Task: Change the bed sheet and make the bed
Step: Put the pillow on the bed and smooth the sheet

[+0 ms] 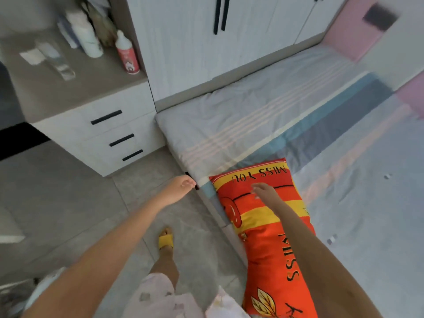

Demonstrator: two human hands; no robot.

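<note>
Far left: a grey-topped table (pixel 75 88) carries several blurred bottles (pixel 89 35). A red bottle (pixel 127 55) with a white cap stands at the table's right edge. Below the top, three drawers (pixel 110 134) with black bar handles face the grey-tiled floor (pixel 68 191).

A white wardrobe (pixel 183 42) with black vertical handles stands just beside the table and runs along the far side of the bed (pixel 212 208). A foot in a yellow slipper (pixel 165 241) stands on the floor near the bed's side.

The sheet (pixel 263 115) is spread over the bed. It is pale grey with pink, blue and dark stripes and is lightly creased. A red, orange and yellow pillow (pixel 259 216), printed "MISS YOU", lies on the sheet along the near edge and partly overhangs it. Pink wall panels (pixel 348 37) close the far right.

Hands:
- The left hand (pixel 180 188) is at the near corner of the bed. Its fingers are loosely curled and hold nothing visible. Whether the fingertips touch the corner cannot be told.
- The right hand (pixel 263 191) is over the upper part of the pillow, palm down, fingers relaxed and spread. Blur hides whether it touches the pillow.
- The two hands are apart, with the bed corner between them.
</note>
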